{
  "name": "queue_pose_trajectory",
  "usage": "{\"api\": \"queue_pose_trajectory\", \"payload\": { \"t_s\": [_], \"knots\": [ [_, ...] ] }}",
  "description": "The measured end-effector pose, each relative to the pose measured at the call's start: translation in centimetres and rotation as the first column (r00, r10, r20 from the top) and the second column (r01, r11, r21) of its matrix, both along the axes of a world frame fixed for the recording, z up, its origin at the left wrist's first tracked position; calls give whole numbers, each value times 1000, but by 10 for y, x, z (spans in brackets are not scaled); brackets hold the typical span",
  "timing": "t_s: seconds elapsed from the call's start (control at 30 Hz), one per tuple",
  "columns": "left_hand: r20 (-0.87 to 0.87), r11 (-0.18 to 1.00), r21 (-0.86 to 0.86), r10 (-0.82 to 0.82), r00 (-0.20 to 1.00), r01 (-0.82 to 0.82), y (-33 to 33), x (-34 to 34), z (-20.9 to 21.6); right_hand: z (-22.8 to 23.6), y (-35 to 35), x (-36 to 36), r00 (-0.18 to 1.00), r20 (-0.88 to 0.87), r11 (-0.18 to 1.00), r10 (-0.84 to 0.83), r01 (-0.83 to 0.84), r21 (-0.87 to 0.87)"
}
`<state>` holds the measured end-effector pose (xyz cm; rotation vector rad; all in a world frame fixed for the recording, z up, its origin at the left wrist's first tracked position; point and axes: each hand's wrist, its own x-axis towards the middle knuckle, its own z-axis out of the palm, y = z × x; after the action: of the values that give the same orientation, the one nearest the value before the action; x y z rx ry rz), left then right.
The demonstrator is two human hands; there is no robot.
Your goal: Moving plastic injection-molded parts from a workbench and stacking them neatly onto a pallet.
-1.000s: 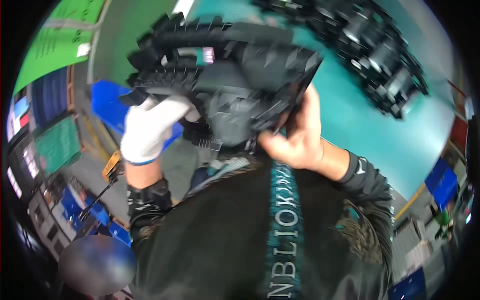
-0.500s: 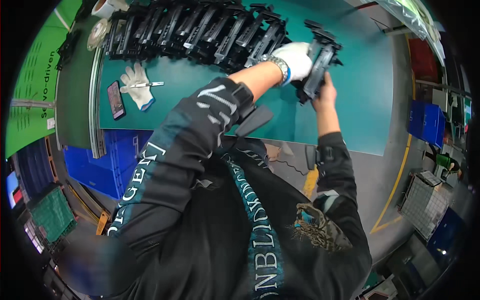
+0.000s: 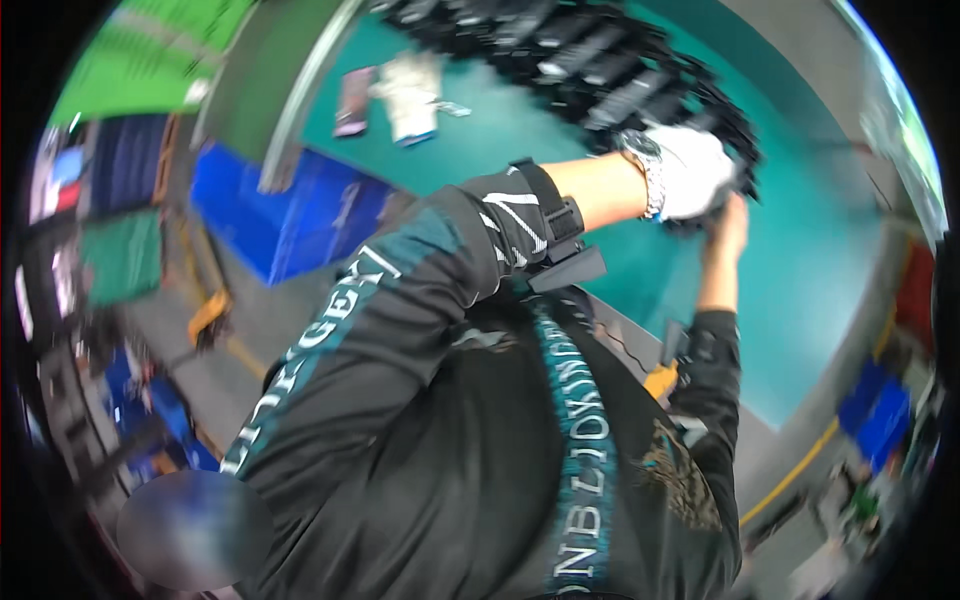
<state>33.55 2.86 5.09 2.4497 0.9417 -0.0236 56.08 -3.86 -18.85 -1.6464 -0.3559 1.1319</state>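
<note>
Fingers of the gloved left hand (image 3: 690,172) curled down over a black plastic part (image 3: 722,205) at the near end of the row of black parts (image 3: 590,70), looks like a proper grasp. Right hand (image 3: 728,218) bare, reaching up from below, fingertips touching that same part; clenched or just resting, can't tell, too blurry. Part sitting on the teal table (image 3: 800,290), right at the row's end nearest the body. Beyond the row's far-left end: a spare white glove (image 3: 410,92) and a dark phone-like slab (image 3: 352,98) lying flat on the table. Further left of the row, off the table edge, a blue crate (image 3: 290,215) on the floor.
</note>
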Motion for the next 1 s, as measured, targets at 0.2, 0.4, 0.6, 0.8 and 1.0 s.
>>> {"api": "queue_pose_trajectory", "payload": {
  "t_s": [0.2, 0.4, 0.6, 0.8, 1.0],
  "knots": [
    [382, 940, -41, 328, 864, -339, -64, -170, -40, 17, -127, 51, 934, -12, 934, -357, 357, 9],
    [129, 224, -206, 971, 201, -953, -90, -360, -109, 107, -153, -115, 962, 17, 961, 273, -271, -55],
    [181, 521, -201, 852, 492, -829, -13, -409, -192, 99, 15, -340, 537, 136, 531, 833, -844, 80],
    [-52, 339, -644, 875, 482, -686, 2, -348, -123, 100, 44, -379, 733, 141, 735, 665, -611, -293],
    [-57, 108, -904, 929, 366, -414, -2, -333, -107, 124, 33, -356, 753, -398, 825, 524, -564, 21]
  ]
}}
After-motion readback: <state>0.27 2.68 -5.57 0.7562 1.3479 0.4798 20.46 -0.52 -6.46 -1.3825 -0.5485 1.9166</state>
